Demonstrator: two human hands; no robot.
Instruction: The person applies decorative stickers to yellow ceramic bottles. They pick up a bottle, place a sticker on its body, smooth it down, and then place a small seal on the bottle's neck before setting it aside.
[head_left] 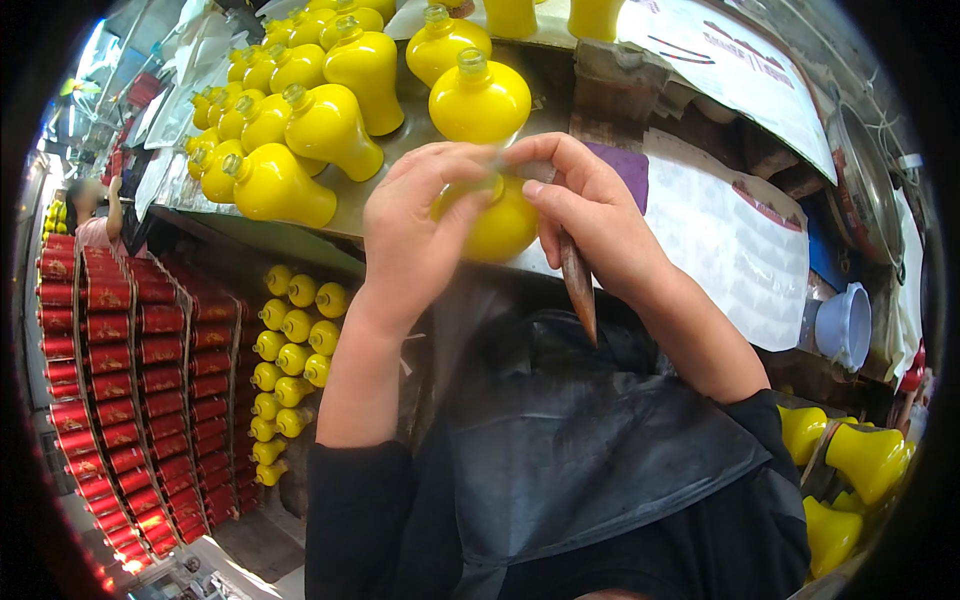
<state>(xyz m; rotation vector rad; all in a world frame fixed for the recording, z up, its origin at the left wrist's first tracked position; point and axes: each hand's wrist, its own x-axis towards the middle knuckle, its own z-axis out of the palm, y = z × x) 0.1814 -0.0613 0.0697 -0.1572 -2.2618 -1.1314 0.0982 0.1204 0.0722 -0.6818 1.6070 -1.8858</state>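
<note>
The glossy yellow bulb-shaped bottle (497, 225) sits between both hands, just in front of the metal workbench edge (300, 225), w/ its neck pointing up and away toward the bench. Left hand (415, 235) cups its left side, fingers wrapped on. Right hand (590, 215) pinches at the neck, also gripping a brown pointed stick (578, 285) hanging down. Both hands equally near.
</note>
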